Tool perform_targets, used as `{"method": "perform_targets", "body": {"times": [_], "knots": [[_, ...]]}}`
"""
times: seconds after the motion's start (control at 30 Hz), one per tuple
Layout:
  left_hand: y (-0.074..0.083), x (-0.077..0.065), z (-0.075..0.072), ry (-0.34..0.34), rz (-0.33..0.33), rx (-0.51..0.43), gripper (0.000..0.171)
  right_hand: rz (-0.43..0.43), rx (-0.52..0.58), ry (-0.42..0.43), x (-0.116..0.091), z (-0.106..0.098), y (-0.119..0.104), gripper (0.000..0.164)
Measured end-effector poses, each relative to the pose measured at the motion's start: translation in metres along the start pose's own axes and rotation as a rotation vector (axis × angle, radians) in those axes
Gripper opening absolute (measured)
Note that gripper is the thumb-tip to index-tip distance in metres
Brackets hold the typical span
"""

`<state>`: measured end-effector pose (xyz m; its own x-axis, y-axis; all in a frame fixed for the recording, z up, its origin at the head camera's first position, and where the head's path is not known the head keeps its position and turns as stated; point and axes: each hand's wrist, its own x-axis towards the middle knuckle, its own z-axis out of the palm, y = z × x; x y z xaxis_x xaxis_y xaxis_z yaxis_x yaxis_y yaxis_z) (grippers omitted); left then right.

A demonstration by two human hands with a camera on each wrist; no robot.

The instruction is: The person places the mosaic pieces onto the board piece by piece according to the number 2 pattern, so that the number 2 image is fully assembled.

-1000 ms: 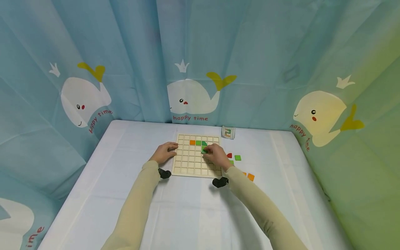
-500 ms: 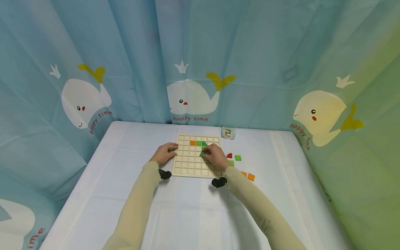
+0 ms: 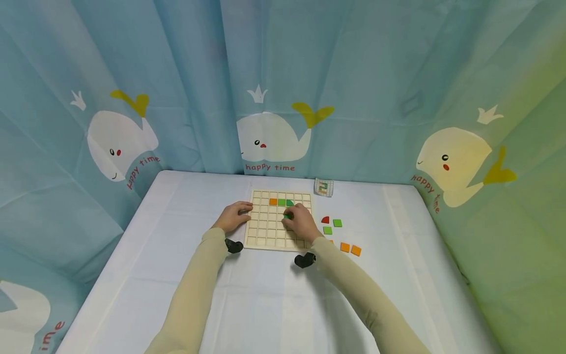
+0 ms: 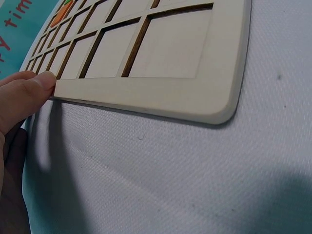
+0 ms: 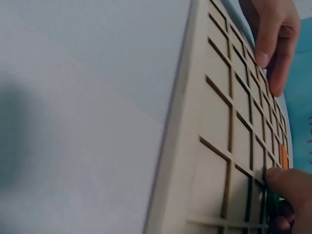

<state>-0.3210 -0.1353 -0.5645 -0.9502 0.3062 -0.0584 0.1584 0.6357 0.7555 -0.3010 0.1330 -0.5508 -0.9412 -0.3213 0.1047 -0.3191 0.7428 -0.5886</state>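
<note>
Pinching a small green piece (image 3: 288,216) between thumb and fingertips, the right hand (image 3: 302,222) is at the pale wooden board (image 3: 265,233), a grid of shallow square recesses with dark brown walls. The left hand (image 3: 232,218), thumb and fingers spread apart, touches the smooth left rim. A flat orange square (image 3: 273,201) fills one far cell; rightward, a red rounded wedge (image 3: 325,220) lies on finely woven white cloth (image 3: 261,300).
</note>
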Motion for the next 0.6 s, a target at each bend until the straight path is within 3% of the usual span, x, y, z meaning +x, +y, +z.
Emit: {"method": "perform_targets", "body": {"times": [0.37,0.6], "knots": [[-0.001,0.001,-0.001,0.008,-0.001,0.007,0.042,-0.036,0.018,-0.006,-0.004,-0.012,0.005,0.026],[0.001,-0.002,-0.002,0.004,0.032,0.009,0.043,-0.023,0.039,0.008,-0.007,-0.012,0.003,0.026]]}}
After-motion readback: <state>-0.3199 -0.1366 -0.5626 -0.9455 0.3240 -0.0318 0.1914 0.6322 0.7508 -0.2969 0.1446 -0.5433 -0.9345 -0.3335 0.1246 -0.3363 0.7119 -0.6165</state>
